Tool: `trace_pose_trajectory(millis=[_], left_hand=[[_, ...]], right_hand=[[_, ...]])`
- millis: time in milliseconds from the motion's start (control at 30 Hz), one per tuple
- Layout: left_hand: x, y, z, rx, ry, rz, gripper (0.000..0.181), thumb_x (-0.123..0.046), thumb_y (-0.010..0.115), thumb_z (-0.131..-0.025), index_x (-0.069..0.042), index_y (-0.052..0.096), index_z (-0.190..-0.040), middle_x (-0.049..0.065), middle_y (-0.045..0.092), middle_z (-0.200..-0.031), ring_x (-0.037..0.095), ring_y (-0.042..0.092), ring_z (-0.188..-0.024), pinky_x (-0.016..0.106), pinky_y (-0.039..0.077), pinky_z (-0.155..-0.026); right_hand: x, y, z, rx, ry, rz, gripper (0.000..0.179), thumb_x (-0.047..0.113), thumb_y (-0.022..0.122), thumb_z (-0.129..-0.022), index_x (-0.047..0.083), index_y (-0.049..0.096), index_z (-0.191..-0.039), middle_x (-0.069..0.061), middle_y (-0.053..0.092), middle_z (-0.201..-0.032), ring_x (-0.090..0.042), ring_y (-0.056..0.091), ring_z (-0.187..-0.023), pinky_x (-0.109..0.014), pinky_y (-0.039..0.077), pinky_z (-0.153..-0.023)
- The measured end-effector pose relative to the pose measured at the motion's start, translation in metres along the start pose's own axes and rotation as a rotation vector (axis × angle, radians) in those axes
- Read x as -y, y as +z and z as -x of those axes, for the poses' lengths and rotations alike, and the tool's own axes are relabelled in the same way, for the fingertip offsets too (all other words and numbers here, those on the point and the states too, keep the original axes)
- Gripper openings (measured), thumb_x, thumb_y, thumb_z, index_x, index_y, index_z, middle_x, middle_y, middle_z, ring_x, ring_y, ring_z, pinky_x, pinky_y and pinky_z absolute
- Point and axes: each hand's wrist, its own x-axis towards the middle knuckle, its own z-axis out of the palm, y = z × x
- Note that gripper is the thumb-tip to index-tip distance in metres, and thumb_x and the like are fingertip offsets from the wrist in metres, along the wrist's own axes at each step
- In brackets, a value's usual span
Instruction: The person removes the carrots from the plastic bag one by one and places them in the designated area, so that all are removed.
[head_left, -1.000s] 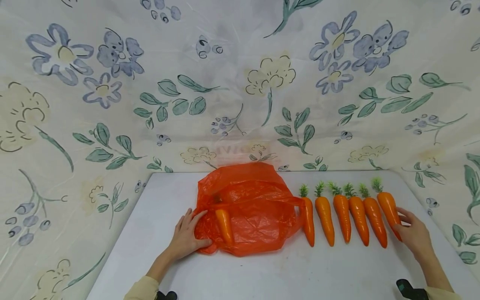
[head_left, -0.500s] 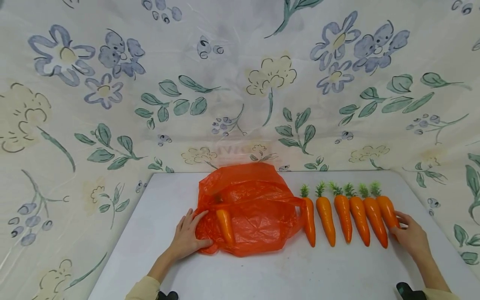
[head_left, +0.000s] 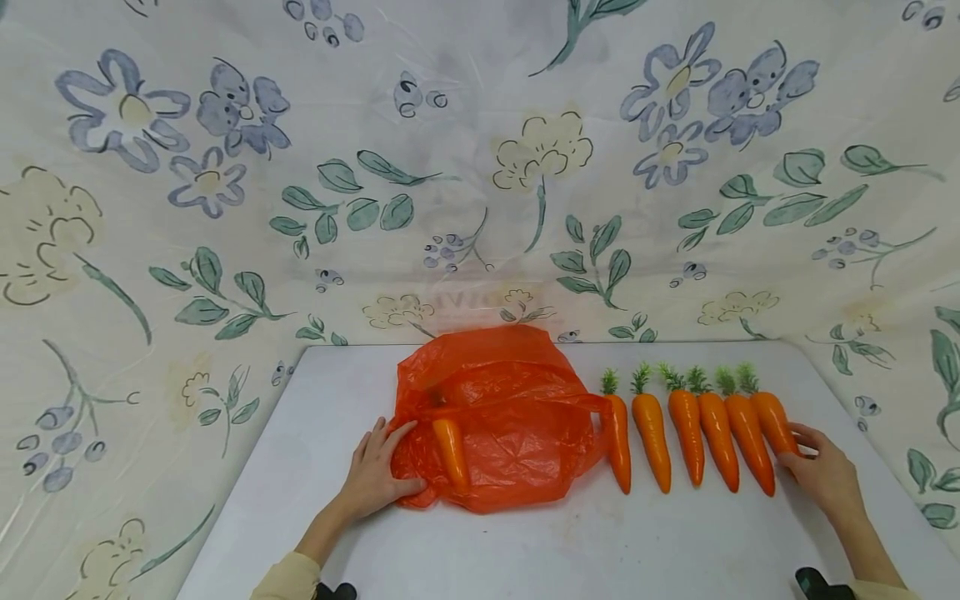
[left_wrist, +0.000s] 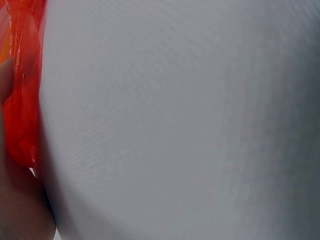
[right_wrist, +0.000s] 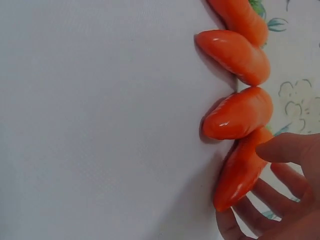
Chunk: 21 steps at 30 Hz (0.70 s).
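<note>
A crumpled red-orange plastic bag (head_left: 517,450) lies on the white table, with an orange carrot-like piece (head_left: 450,454) showing at its left side. My left hand (head_left: 371,479) rests against the bag's left edge, fingers spread and thumb touching the plastic. The left wrist view catches only a strip of the bag (left_wrist: 22,100) beside part of that hand. To the right, several glossy carrots with green tops stand in a row. My right hand (head_left: 825,475) holds the rightmost carrot (head_left: 774,421), thumb on one side and fingers on the other; its neighbour (head_left: 750,446) lies right against it.
Other carrots (head_left: 651,442) lie tips toward me, the leftmost (head_left: 617,442) overlapping the bag's right handle. A white table (head_left: 570,558) spreads in front. Behind it and at both sides hangs a floral cloth (head_left: 480,125). Dark straps (head_left: 821,583) show at the wrists.
My right hand has shifted the rightmost carrot a little left, up against its neighbour, and its green top has moved left too. The left hand and the bag stay put.
</note>
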Motion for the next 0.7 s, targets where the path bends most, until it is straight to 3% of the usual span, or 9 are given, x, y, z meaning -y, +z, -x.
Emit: trace_pose_trajectory(millis=[133, 300, 700], left_hand=[[0.0002, 0.0, 0.0003, -0.002, 0.003, -0.003, 0.097, -0.052, 0.075, -0.073, -0.014, 0.034, -0.152, 0.026, 0.017, -0.159, 0.044, 0.001, -0.148, 0.069, 0.002, -0.115], [-0.0007, -0.0003, 0.0002, 0.004, -0.01, -0.004, 0.097, -0.052, 0.075, -0.073, -0.014, 0.034, -0.152, 0.026, 0.017, -0.159, 0.043, 0.0, -0.148, 0.068, 0.002, -0.115], [-0.0027, -0.0014, 0.0012, 0.007, -0.015, 0.0, 0.097, -0.051, 0.075, -0.072, -0.014, 0.034, -0.152, 0.025, 0.016, -0.159, 0.043, -0.001, -0.149, 0.068, 0.001, -0.115]], right_hand=[[0.0005, -0.0007, 0.0007, 0.013, -0.024, -0.003, 0.06, 0.016, 0.05, -0.099, -0.011, 0.027, -0.147, -0.04, 0.033, -0.141, -0.056, 0.042, -0.121, -0.049, 0.057, -0.085], [0.0001, -0.0021, 0.0003, 0.014, -0.043, 0.008, 0.06, 0.017, 0.05, -0.098, -0.011, 0.028, -0.146, -0.04, 0.034, -0.14, -0.056, 0.043, -0.119, -0.05, 0.057, -0.084], [0.0037, -0.0055, -0.0028, -0.003, 0.046, 0.019, 0.062, 0.014, 0.053, -0.097, -0.01, 0.027, -0.148, -0.041, 0.031, -0.141, -0.055, 0.041, -0.121, -0.053, 0.055, -0.087]])
